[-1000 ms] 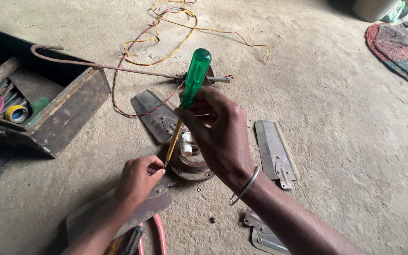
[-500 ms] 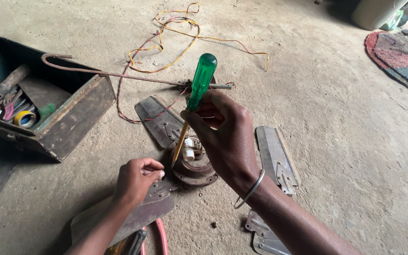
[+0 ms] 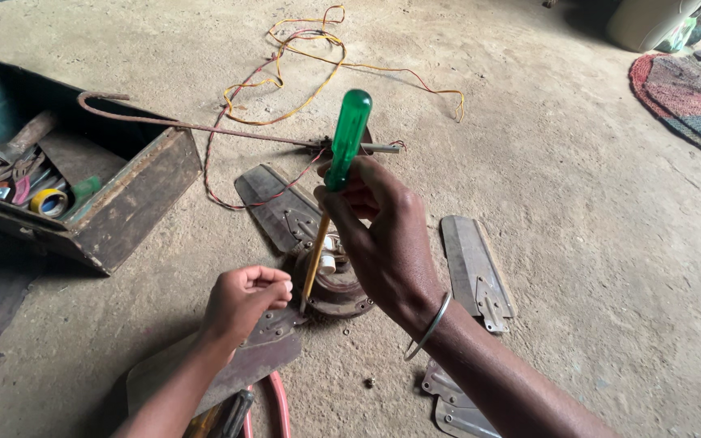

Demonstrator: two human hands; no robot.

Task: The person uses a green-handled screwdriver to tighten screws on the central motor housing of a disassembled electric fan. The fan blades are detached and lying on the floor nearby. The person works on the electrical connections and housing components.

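Gripping the green-handled screwdriver (image 3: 336, 182) upright, the right hand (image 3: 383, 235) sets its tip at the fan motor (image 3: 330, 280) on the floor, while the left hand (image 3: 245, 300), just left, pinches closed, perhaps on a small screw.

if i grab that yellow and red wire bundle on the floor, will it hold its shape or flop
The wire bundle would probably flop: it lies in loose, irregular loops on the concrete floor, as thin, flexible strands do. It looks light for its spread. One end runs toward the fan motor beside the left hand, so a pull may snag there.
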